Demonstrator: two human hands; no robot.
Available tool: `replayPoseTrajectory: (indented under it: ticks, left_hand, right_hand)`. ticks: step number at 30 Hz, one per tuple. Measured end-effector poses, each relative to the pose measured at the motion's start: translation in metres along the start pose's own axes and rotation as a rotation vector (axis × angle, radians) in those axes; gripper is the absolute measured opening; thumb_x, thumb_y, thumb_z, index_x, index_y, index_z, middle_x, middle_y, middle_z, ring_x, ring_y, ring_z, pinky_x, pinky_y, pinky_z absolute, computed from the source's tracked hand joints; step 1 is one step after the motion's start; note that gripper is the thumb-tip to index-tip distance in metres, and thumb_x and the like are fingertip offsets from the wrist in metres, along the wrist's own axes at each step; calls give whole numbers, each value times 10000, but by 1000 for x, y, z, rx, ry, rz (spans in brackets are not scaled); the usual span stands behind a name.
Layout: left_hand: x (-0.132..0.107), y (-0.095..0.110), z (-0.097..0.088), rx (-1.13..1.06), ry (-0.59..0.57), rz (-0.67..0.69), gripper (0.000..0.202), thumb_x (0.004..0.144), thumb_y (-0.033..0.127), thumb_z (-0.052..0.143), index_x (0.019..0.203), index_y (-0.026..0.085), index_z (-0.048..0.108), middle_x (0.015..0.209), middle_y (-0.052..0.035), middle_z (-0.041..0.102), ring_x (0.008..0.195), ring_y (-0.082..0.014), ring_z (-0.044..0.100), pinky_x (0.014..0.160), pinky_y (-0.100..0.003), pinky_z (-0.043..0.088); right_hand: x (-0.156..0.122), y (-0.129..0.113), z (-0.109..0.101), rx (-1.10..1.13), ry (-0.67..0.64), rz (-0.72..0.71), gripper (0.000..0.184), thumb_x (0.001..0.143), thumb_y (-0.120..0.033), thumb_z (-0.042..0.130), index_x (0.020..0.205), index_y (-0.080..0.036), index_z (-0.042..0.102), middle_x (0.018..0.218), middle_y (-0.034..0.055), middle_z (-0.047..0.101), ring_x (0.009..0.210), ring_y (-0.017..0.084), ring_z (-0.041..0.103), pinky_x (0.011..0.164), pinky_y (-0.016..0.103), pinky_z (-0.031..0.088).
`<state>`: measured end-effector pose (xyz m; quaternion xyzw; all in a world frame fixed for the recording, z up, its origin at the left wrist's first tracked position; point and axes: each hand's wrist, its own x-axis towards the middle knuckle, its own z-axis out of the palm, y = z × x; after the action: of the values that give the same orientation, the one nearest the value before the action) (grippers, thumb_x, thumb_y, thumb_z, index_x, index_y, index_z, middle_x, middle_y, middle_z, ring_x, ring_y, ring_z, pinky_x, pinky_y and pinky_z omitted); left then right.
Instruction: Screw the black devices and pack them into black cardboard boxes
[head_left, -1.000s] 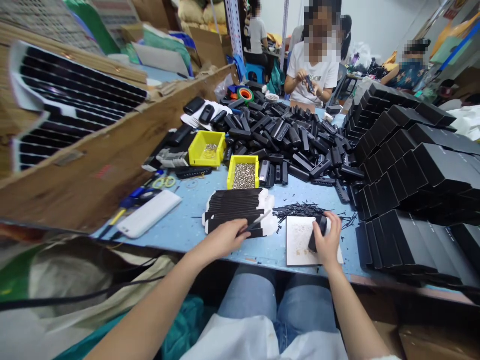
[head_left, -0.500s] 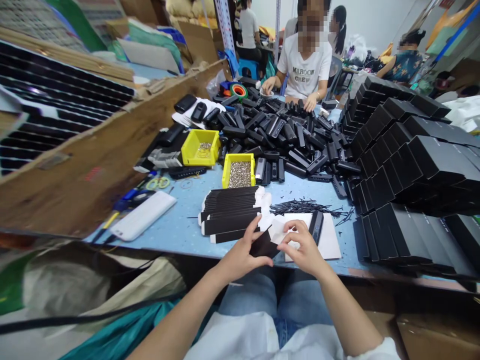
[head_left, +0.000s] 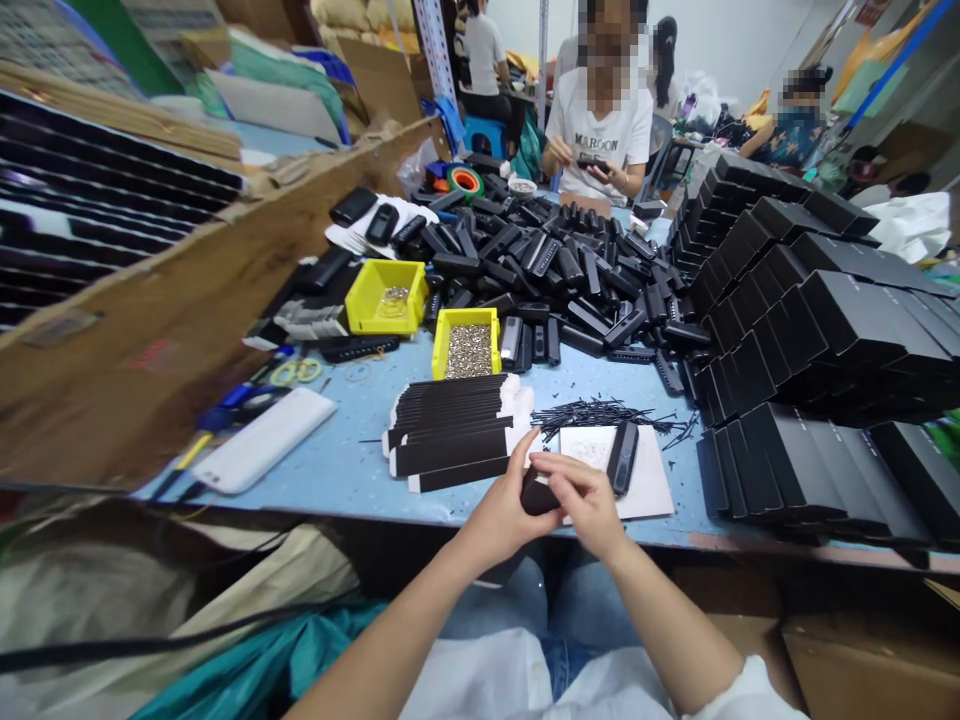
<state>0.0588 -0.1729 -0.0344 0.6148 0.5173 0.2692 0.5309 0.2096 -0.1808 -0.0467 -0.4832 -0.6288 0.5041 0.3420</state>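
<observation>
A small black cardboard box (head_left: 538,494) is between my hands at the table's front edge. My left hand (head_left: 504,510) wraps around its left side, thumb below and fingers above. My right hand (head_left: 585,498) has its fingers pressed on the box's end, where a bit of white shows. Just left of them lies a stack of flat black boxes (head_left: 450,440) with white inner flaps. On a white pad (head_left: 652,490) to the right rests a black handheld device (head_left: 623,458). Thin black sticks (head_left: 600,415) are heaped behind the pad.
Two yellow bins (head_left: 387,298) stand behind the flat boxes, one full of small metal parts (head_left: 469,350). Black devices (head_left: 555,260) pile up beyond them. Stacked black boxes (head_left: 810,320) rise at the right. A white device (head_left: 262,440) lies left. A co-worker (head_left: 607,130) sits opposite.
The white flaps of the box in my hands have been folded in, and my right fingers now press on its end. Across the table, the co-worker has lifted a black device.
</observation>
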Motion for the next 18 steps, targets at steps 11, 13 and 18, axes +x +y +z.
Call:
replayPoseTrajectory:
  ticks: [11, 13, 18]
  left_hand:
    - [-7, -26, -28, -790, 10, -240, 757, 853, 404, 617, 1460, 415, 164, 1319, -66, 515, 1023, -250, 620, 801, -378, 525]
    - [-4, -28, -38, -971, 199, -249, 644, 854, 317, 632, 1413, 391, 322, 1229, -40, 575, 930, -197, 640, 733, -314, 542]
    - [17, -26, -63, -1231, 732, -251, 179, 903, 230, 551, 1055, 159, 614, 938, -48, 663, 753, -144, 643, 618, -246, 557]
  right_hand:
    - [128, 71, -203, -653, 628, 634, 768, 774, -363, 533, 1463, -84, 338, 1290, 160, 360, 1354, 94, 324, 1271, 338, 233]
    - [119, 76, -214, -627, 601, 625, 677, 800, -362, 479, 1407, -70, 413, 1200, 146, 438, 1250, 48, 413, 1226, 276, 314]
    - [66, 73, -169, -495, 459, 318, 698, 857, -557, 282, 1369, -121, 469, 1205, 61, 460, 1082, -85, 451, 1045, 13, 420]
